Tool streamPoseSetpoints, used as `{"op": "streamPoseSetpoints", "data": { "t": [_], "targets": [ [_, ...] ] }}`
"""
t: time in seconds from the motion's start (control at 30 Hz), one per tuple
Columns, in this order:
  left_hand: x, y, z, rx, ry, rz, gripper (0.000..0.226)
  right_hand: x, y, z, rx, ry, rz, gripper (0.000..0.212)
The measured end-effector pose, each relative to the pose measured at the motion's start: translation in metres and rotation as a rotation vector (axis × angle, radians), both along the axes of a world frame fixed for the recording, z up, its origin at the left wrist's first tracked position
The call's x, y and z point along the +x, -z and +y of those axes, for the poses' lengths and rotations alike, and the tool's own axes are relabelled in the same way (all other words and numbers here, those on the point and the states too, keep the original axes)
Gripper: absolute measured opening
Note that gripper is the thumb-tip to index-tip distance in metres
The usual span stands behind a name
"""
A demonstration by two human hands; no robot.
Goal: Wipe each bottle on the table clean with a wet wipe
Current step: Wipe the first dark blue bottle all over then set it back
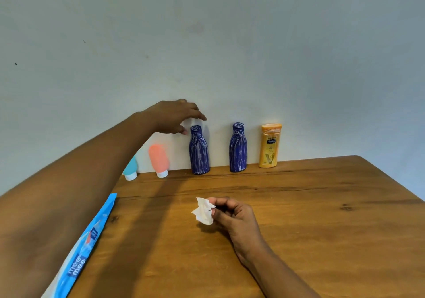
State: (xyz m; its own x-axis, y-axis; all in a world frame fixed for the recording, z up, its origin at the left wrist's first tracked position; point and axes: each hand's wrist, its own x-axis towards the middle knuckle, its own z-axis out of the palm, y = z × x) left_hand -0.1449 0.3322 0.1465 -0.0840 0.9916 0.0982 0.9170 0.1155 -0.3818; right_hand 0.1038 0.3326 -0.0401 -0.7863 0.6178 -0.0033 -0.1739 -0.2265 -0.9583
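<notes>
Several bottles stand in a row against the wall at the table's far edge: a teal tube (131, 168) partly hidden behind my left arm, a pink tube (158, 159) on its white cap, two dark blue bottles streaked with white (199, 151) (238, 149), and a yellow bottle (269, 145). My left hand (173, 117) hovers just above and left of the left blue bottle's cap, fingers spread, holding nothing. My right hand (232, 217) rests over the middle of the table and pinches a crumpled white wet wipe (204, 211).
A blue wet-wipe pack (87, 244) lies along the table's left side under my left arm. The wooden table (299, 205) ends at the wall behind the bottles and at a right edge that slants away.
</notes>
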Motion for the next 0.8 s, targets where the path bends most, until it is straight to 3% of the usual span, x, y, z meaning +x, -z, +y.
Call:
{"op": "streamPoseSetpoints", "data": {
  "t": [0.3, 0.5, 0.67, 0.8],
  "targets": [
    [0.002, -0.002, 0.010, -0.092, 0.094, 0.225, 0.040, -0.002, 0.004, 0.004, -0.010, -0.016, 0.016, 0.025],
    [0.006, -0.003, -0.004, -0.129, 0.029, 0.147, 0.034, 0.007, -0.011, -0.001, -0.071, 0.005, 0.028, 0.026],
    [0.044, 0.005, -0.067, 0.122, -0.052, -0.180, 0.036, 0.035, -0.025, -0.022, -0.186, 0.040, 0.099, 0.026],
    [0.107, 0.048, -0.145, 0.471, -0.203, -0.755, 0.034, 0.081, -0.027, -0.054, -0.164, 0.088, 0.104, 0.028]
  ]
}}
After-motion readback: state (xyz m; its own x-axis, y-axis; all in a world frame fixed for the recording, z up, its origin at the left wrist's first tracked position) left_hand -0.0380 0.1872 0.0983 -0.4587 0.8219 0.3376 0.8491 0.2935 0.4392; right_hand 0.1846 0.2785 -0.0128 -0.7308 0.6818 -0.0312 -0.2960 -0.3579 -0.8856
